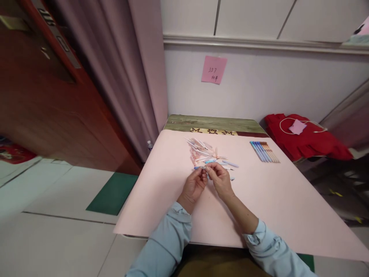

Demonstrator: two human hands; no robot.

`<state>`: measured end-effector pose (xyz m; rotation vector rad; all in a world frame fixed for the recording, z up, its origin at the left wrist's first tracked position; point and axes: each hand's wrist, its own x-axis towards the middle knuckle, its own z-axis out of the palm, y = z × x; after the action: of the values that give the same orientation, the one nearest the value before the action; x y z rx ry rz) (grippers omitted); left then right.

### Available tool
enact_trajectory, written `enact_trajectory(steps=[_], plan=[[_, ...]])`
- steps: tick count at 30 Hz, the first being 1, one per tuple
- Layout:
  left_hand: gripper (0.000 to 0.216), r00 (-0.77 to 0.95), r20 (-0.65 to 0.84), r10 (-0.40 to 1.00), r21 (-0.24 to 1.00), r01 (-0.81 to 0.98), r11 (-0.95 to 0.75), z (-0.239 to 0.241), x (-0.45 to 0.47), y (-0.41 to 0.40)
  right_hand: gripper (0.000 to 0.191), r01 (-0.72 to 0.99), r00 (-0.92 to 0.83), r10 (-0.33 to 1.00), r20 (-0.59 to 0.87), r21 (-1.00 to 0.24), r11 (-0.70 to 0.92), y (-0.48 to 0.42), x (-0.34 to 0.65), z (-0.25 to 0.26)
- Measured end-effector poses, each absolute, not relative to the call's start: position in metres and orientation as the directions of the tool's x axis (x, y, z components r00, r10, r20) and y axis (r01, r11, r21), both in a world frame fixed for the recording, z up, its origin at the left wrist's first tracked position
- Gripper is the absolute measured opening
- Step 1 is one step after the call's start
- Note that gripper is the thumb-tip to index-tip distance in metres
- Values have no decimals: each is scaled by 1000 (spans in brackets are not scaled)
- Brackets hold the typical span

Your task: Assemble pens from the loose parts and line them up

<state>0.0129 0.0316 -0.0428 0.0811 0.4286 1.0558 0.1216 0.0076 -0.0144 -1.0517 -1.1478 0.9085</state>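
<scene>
Both of my hands meet over the middle of the pink-covered table (161, 184). Between the thumb and finger of my left hand (193, 187) is a blue pen part (196, 167), its tip sticking out to the left. My right hand (221, 181) pinches the other end of the same piece, and the fingers hide most of it. Just beyond them lies a loose heap of clear pen barrels and thin white refills (198, 148). A light blue pen part (210, 161) and a lavender one (230, 164) rest close to my right hand.
A neat row of blue and brown pens (264, 152) lies at the table's right. Red cloth (302, 134) with a white cord is beyond the right edge. Behind stands a wall with a pink note (213, 69). A curtain (147, 69) and wooden door (57, 100) are left.
</scene>
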Motion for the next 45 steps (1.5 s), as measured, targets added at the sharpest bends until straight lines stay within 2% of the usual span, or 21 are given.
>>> enact_trajectory(steps=[6,16,20,25,28,32,35,37,40,45], plan=[[5,419,-322,849,249,-828,503,-37,14,30,20,-13,228,931,283,-956,294,10,122,-20],[5,409,-322,854,244,-836,492,-39,14,30,19,141,255,918,305,-950,277,6,122,-26],[4,405,-318,857,264,-830,491,-39,14,30,23,-14,225,954,198,-978,206,7,124,-22],[3,415,-333,847,317,-796,515,-39,14,29,36,-341,169,980,-109,-939,-46,8,125,-14],[3,424,-345,837,333,-778,532,-37,14,28,39,-377,156,972,-174,-920,-104,8,128,-12],[7,341,-352,872,316,-833,454,-33,8,30,38,-291,366,929,-50,-955,63,9,155,-8],[8,259,-340,904,319,-872,370,-31,5,33,38,-169,569,822,36,-973,160,11,194,-9],[9,245,-348,905,322,-875,361,-30,4,34,39,-82,646,762,48,-988,132,10,220,-14],[10,252,-366,896,321,-869,376,-31,6,35,41,106,662,745,85,-994,19,6,246,-29],[10,260,-381,887,327,-860,392,-31,6,35,42,340,693,697,185,-936,-90,-2,257,-56]])
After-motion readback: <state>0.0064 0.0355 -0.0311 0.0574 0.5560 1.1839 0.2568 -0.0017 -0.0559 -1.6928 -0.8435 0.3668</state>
